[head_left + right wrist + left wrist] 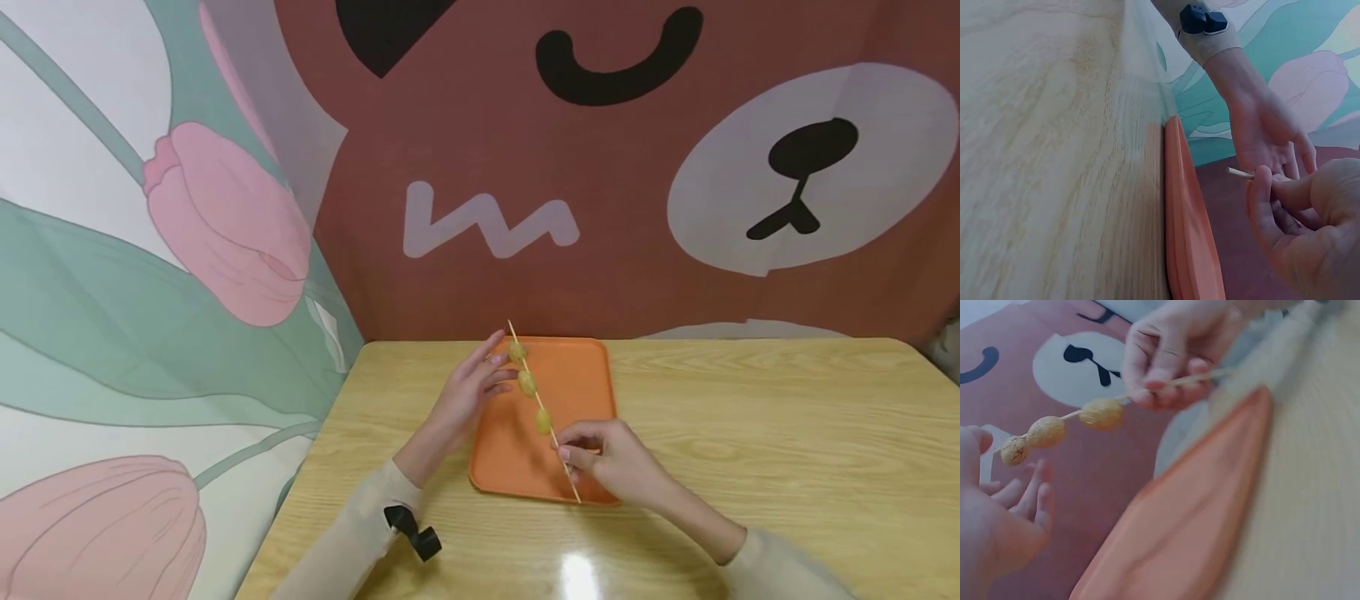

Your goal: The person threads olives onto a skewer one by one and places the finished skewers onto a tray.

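Observation:
My right hand (618, 462) pinches a thin wooden skewer (567, 469) near its lower end, between thumb and fingers. Three yellow-green, wrinkled, roundish pieces (1046, 432), their exact kind unclear, are threaded on it with gaps between them. The skewer slants above an orange tray (577, 375), its bare tip pointing away from me. Beside the farthest piece (517, 352) is my left hand (467, 392), its fingers spread and loosely bent. Whether those fingertips touch the piece is hard to tell. In the right wrist view, the skewer's blunt end (1238, 172) sticks out past the right fingers.
The tray lies on a wood-grain table (765, 417), close to its back edge. Behind rises a wall covering with a brown bear face (465, 292); tulips (232, 225) are printed on the left side. A black device (412, 533) sits at my left wrist.

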A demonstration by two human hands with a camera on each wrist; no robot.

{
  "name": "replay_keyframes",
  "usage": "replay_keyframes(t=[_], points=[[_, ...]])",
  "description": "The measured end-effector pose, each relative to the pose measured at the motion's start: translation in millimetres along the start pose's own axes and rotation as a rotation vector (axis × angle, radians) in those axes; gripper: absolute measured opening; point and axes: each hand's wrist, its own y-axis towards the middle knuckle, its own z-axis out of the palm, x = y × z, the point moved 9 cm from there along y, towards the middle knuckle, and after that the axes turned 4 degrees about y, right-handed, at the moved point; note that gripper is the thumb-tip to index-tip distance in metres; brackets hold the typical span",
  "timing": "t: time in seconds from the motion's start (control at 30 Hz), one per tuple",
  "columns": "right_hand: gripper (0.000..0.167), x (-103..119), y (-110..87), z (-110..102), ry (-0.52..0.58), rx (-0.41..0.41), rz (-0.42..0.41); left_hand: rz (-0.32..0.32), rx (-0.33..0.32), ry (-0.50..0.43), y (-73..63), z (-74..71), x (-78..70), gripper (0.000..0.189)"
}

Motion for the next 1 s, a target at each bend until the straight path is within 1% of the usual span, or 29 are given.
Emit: replay_keyframes(t=[0.1, 0.17, 0.3, 0.4, 0.47, 0.57, 0.7, 0.83, 0.93, 0.97, 1.0], points=[[0.013, -6, 6.5, 0, -0.008, -0.031, 0.011, -0.008, -0.058, 0.072, -3.3, -11.2, 6.5, 0.052], [0.013, -10, 10.5, -2, -0.006, -0.059, 0.027, -0.011, -0.081, 0.118, -5.6, -17.3, 11.0, 0.046], [0.011, -22, 17.1, -6, 0.023, -0.124, 0.085, 0.017, -0.099, 0.243, -10.2, -25.3, 16.6, 0.036], [0.009, -30, 20.9, -8, 0.059, -0.168, 0.131, 0.052, -0.099, 0.347, -11.9, -26.9, 17.2, 0.032], [0.008, -35, 22.7, -10, 0.076, -0.198, 0.162, 0.061, -0.099, 0.390, -12.0, -26.8, 18.2, 0.031], [0.008, -44, 23.3, -14, 0.102, -0.237, 0.212, 0.048, -0.091, 0.401, -10.5, -26.3, 21.3, 0.031], [0.007, -54, 22.4, -17, 0.142, -0.266, 0.277, 0.022, -0.089, 0.387, -9.9, -27.0, 23.2, 0.032], [0.008, -60, 22.3, -20, 0.161, -0.281, 0.318, 0.015, -0.094, 0.382, -14.5, -24.5, 15.2, 0.029], [0.009, -64, 22.2, -22, 0.163, -0.296, 0.344, 0.026, -0.089, 0.382, -19.0, -20.2, 8.2, 0.028], [0.009, -66, 22.2, -23, 0.165, -0.303, 0.353, 0.026, -0.087, 0.374, -19.9, -19.0, 6.8, 0.028], [0.010, -67, 22.4, -24, 0.166, -0.310, 0.361, 0.028, -0.086, 0.376, -19.4, -20.3, 9.3, 0.029]])
